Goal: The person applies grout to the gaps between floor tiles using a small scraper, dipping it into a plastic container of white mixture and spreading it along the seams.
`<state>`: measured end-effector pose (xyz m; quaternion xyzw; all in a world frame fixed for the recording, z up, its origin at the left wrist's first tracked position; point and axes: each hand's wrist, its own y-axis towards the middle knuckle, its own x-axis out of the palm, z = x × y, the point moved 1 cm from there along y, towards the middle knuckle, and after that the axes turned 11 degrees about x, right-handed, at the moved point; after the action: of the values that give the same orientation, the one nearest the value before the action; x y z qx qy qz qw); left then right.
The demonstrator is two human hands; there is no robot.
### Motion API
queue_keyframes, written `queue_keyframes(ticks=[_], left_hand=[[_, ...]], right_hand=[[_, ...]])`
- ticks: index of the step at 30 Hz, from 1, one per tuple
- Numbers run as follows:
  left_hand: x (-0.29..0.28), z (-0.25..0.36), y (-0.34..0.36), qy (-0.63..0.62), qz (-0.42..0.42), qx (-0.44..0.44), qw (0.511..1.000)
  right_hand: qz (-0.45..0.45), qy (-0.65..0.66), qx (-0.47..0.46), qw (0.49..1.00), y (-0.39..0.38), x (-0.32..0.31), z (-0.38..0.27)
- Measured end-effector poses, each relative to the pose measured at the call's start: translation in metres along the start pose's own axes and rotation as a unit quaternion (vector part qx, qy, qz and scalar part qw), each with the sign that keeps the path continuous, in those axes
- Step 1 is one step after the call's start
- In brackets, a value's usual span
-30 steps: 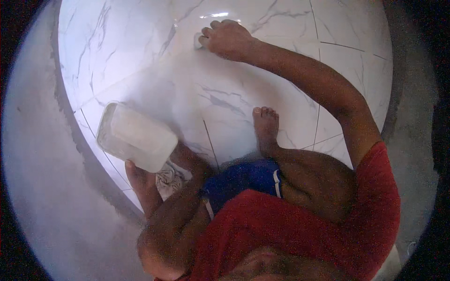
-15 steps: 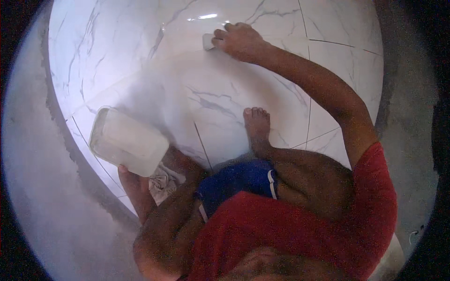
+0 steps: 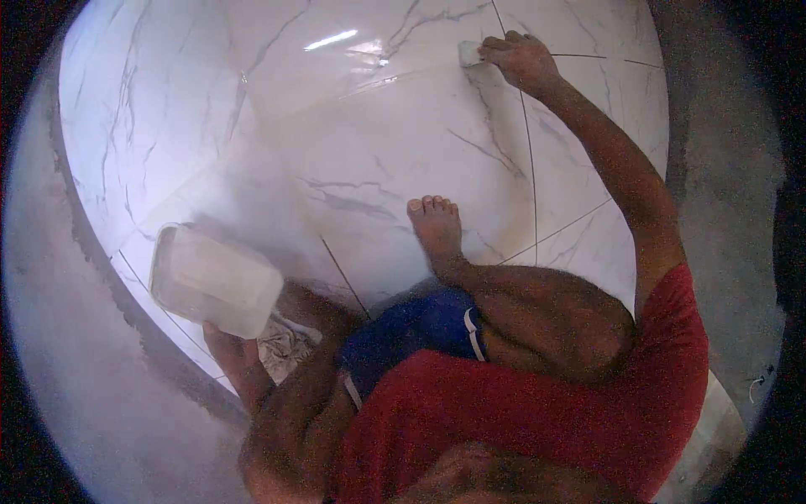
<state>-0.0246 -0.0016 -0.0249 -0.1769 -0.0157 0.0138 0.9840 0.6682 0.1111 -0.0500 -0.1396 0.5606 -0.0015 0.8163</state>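
My left hand (image 3: pixel 231 344) grips a translucent white rectangular plastic tub (image 3: pixel 216 277) from underneath; pale contents show inside, though I cannot tell what they are. My right hand (image 3: pixel 516 59) is stretched out at the top of the view, fingers bent round a small pale block or pad (image 3: pixel 468 53) against the white marble-patterned tiles (image 3: pixel 361 143). A shiny streak lies on the tiles to the left of that hand. Below the tub, beside my left hand, is a crumpled greyish cloth (image 3: pixel 284 344).
My bare right foot (image 3: pixel 435 231) rests on the tiles between my hands. Rough grey concrete (image 3: pixel 63 311) borders the tiles at the left, and more grey surface (image 3: pixel 722 252) at the right. A thin cable (image 3: pixel 757 385) shows at the lower right.
My right hand has moved rightward across the tiles with the pale block. The tub and my left hand sit slightly lower and further left in the picture, as the view has shifted.
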Motion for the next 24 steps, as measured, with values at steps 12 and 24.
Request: queue_keyframes(ticks=[12,24], left_hand=[[0.033,0.02,-0.005,-0.072,0.087,-0.003,0.994],[0.044,0.023,-0.016,-0.025,0.043,0.065,0.997]], right_hand=[[0.091,0.046,-0.036,0.994,0.032,-0.022,-0.06],[0.021,0.067,0.102,0.992,-0.042,0.035,0.074]])
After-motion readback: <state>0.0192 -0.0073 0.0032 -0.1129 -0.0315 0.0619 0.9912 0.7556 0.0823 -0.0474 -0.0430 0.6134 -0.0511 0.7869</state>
